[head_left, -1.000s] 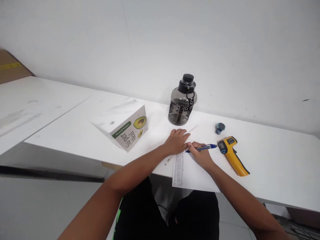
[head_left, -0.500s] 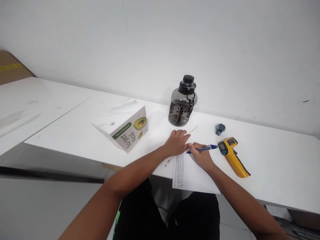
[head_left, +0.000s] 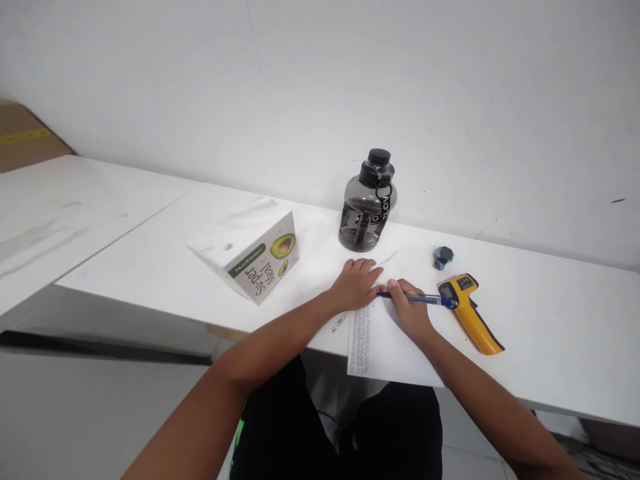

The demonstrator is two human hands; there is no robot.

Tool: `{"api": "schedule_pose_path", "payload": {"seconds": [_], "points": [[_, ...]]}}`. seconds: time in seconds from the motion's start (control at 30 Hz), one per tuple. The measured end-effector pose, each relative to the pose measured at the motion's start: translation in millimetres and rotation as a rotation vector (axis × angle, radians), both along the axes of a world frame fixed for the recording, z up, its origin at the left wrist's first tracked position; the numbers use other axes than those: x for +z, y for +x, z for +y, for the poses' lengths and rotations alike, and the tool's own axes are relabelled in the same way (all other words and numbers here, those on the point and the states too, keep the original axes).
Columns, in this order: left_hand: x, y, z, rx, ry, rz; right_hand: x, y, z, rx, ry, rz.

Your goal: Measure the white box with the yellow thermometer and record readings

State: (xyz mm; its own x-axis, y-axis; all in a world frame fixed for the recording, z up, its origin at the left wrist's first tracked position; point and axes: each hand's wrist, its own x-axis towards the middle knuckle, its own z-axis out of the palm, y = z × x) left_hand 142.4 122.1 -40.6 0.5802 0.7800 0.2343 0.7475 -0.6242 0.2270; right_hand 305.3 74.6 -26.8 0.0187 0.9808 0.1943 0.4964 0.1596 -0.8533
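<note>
Toward the left end of the white table [head_left: 150, 260] a white carton [head_left: 250, 257] lies on its side; its face shows avocado pictures, a green band too small to read for certain, and the words "Super Meal". Behind the middle, near the back edge, a smoky grey water bottle [head_left: 364, 210] stands upright with a black cap; its strap carries white letters that cannot be made out.

At the front edge, the left hand [head_left: 354, 283] lies flat, fingers spread and pressing down the top of a sheet of paper [head_left: 385, 343], which overhangs the edge. The right hand [head_left: 411, 310] is closed around a blue pen [head_left: 415, 299], its tip at the sheet's top. A column of small script, unreadable, already fills the sheet's left margin; the rest looks blank, so most of the writing seems left.

Just right of the pen lies a yellow infrared thermometer [head_left: 470, 310], with a small blue object [head_left: 443, 257] behind it.
</note>
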Motion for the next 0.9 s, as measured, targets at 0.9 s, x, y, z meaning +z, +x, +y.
{"api": "schedule_pose_path", "payload": {"seconds": [0.9], "points": [[-1.0,-1,4,0.006,0.021,-0.033,-14,25,34,-0.228,0.115,-0.413]]}}
